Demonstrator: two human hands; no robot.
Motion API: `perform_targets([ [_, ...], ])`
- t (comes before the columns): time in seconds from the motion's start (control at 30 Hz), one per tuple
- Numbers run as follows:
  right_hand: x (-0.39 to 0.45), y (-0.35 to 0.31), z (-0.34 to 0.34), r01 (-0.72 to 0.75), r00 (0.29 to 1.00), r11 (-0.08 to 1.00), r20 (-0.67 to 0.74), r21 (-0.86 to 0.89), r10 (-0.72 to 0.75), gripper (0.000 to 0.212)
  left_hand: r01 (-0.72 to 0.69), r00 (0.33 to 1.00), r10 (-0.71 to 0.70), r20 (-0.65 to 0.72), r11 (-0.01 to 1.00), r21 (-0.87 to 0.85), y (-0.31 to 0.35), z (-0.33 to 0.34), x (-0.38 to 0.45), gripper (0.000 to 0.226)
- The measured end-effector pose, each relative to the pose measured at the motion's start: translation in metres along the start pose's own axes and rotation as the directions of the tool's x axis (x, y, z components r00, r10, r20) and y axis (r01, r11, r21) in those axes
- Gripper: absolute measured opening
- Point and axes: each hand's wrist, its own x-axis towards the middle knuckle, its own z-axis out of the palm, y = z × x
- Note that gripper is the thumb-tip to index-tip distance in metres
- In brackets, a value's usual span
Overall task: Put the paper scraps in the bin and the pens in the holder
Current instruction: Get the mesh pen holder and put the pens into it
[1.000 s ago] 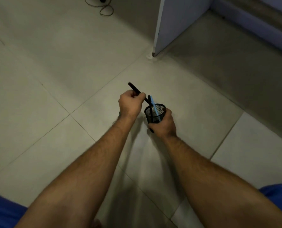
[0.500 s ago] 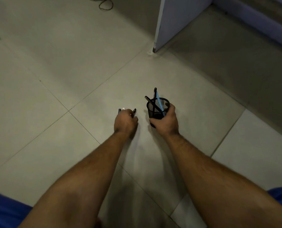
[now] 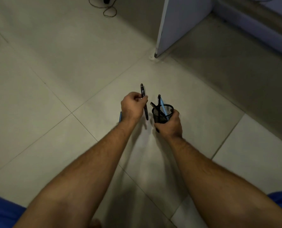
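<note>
A dark pen (image 3: 144, 102) is clamped by the left hand's (image 3: 132, 107) fingers, just beside the mesh holder (image 3: 162, 114), which is gripped by the right hand (image 3: 169, 125) above the tiled floor (image 3: 54, 63).

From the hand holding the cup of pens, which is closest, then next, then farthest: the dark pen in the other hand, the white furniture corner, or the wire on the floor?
Measured from the right hand:
1. Dark pen, just to its left, held in the left hand.
2. White furniture corner, farther up the floor, straight ahead.
3. Wire, at the top edge, ahead and left.
</note>
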Motion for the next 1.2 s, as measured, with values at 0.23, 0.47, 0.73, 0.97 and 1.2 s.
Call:
perform_targets([
  [0.23, -0.007, -0.005, 0.005, 0.052, 0.998, 0.998, 0.043, -0.028, -0.05, 0.083, 0.013, 0.994, -0.001, 0.111, 0.994, -0.106, 0.001, 0.017, -0.01, 0.013],
  [0.47, -0.005, -0.005, 0.006, 0.045, 0.999, 0.999, -0.007, 0.024, -0.045, 0.082, -0.136, 0.988, 0.124, 0.087, 0.979, 0.15, -0.022, 0.0, -0.029, 0.018],
  [0.73, -0.016, -0.003, 0.021, 0.084, 0.993, 0.996, 0.075, 0.038, -0.087, 0.081, 0.114, 0.983, -0.185, 0.021, 0.69, 0.715, -0.09, -0.035, -0.016, 0.027],
  [0.97, -0.012, -0.006, 0.022, 0.083, 0.993, 0.996, 0.077, 0.031, -0.085, 0.082, 0.032, 0.991, -0.111, 0.069, 0.716, 0.697, -0.064, -0.034, -0.017, 0.03],
  [1.2, 0.001, -0.002, 0.009, 0.01, 1.0, 1.0, -0.004, 0.009, -0.01, 0.083, -0.474, 0.88, 0.324, 0.346, 0.64, 0.605, -0.009, -0.042, -0.002, 0.024],
])
